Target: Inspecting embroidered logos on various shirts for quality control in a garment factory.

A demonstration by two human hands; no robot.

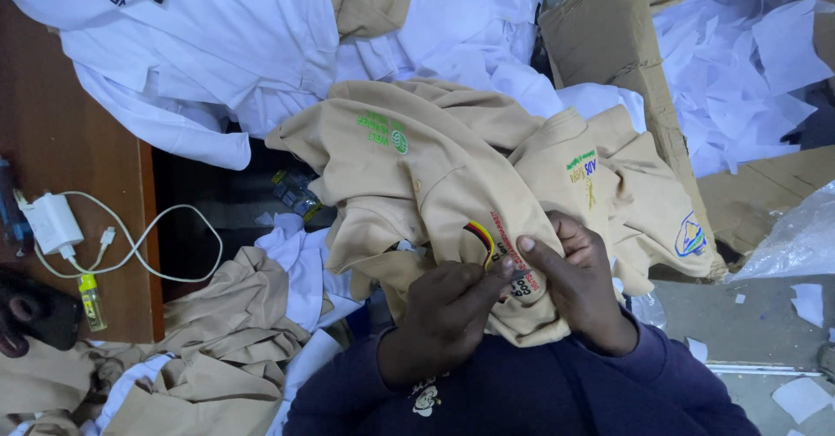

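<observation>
Both hands are closed on the same tan shirt (435, 184), right at a small embroidered badge with black, red and yellow stripes (480, 238). On the left hand (444, 314) the fingers curl inward with thumb and forefinger pinched onto the cloth just below the badge; the right hand (570, 284) has its thumb pressed flat on the fabric beside the badge and its other fingers tucked under the fold, so the cloth is clamped between them. Whether a small tool sits between the fingertips cannot be told. That shirt lies bunched in front of the person's dark blue sleeves, on a heap of similar tan shirts, one with a green emblem (383, 132). White garments (217, 45) are piled beyond it, and a cardboard box (609, 45) stands to the right. Well to the left, a white charger with its cable (52, 223) rests on a brown wooden table (78, 140).
</observation>
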